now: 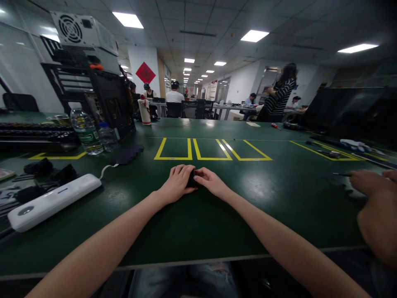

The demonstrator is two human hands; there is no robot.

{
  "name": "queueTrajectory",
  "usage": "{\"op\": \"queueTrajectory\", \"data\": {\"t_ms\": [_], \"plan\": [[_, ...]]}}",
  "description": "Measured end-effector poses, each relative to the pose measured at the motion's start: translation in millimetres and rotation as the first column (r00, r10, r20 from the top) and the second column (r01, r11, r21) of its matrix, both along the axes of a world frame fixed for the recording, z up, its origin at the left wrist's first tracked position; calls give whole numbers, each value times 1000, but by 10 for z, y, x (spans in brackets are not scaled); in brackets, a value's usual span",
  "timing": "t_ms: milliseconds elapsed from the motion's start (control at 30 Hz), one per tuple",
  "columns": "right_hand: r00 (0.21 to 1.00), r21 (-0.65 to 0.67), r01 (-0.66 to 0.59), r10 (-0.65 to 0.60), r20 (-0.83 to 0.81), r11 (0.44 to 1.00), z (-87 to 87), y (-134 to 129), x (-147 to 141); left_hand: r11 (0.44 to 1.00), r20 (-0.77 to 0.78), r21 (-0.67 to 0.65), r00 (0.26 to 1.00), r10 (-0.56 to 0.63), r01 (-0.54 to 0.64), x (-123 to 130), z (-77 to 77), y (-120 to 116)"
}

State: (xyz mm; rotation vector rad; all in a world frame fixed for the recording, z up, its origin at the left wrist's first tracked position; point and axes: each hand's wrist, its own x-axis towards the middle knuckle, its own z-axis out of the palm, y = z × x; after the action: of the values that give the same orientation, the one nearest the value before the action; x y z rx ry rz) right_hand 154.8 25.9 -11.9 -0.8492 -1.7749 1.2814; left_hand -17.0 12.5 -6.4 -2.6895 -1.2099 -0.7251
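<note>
A small black object lies between my two hands near the middle of the green table; most of it is covered by fingers, so I cannot tell its kind. My left hand is wrapped over its left side, palm down, with the thumb near the tabletop. From the right, my right hand closes on it with thumb and fingers bent. Just beyond both hands, yellow tape outlines mark the table.
At left are a white power strip, black adapters, water bottles and an opened computer case. A white cylindrical container stands at the far edge. On the right, another person's hand holds a thin dark tool.
</note>
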Motion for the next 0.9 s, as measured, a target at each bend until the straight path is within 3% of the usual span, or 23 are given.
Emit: {"op": "queueTrajectory", "data": {"t_ms": [233, 600, 767, 900], "plan": [[999, 61, -40, 42, -27, 997, -1, -1, 26, 998, 20, -51, 999, -34, 35, -13, 11, 23], [999, -56, 47, -47, 0, 997, -20, 33, 15, 998, 33, -42, 999, -42, 43, -14, 1, 27], [999, 22, -34, 34, 6, 999, 47, -8, 35, 998, 50, -47, 998, -48, 51, -26, -5, 30], [1000, 30, 9, -9, 5, 1000, 32, -9, 22, 998, 51, -38, 997, -53, 55, -26, -7, 33]]}}
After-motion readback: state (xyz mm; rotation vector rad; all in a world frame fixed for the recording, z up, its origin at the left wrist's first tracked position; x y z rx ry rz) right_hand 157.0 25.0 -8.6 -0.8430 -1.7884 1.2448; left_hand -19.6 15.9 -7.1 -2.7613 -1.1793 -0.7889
